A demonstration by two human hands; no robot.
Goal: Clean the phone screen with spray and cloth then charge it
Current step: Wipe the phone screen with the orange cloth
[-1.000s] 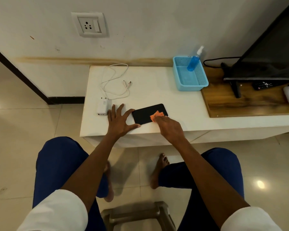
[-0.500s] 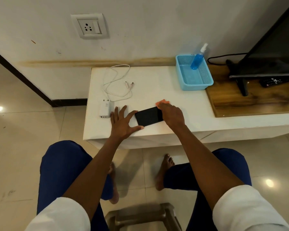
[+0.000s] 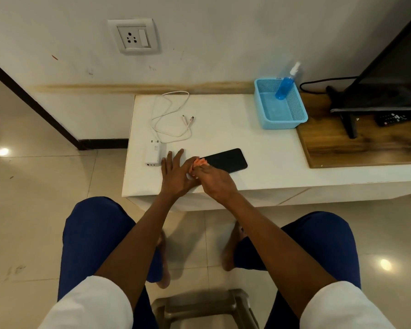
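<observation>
Phone lies flat, screen up, near the front edge of the white counter; right hand has its grip pinched on an orange cloth at the phone's left end, left hand flat on the counter just beside it, fingers spread, gripping nothing. Charger sits just left of the left hand, its cable looped behind it. Spray bottle leans in the blue basket at the back right, well apart from the phone.
</observation>
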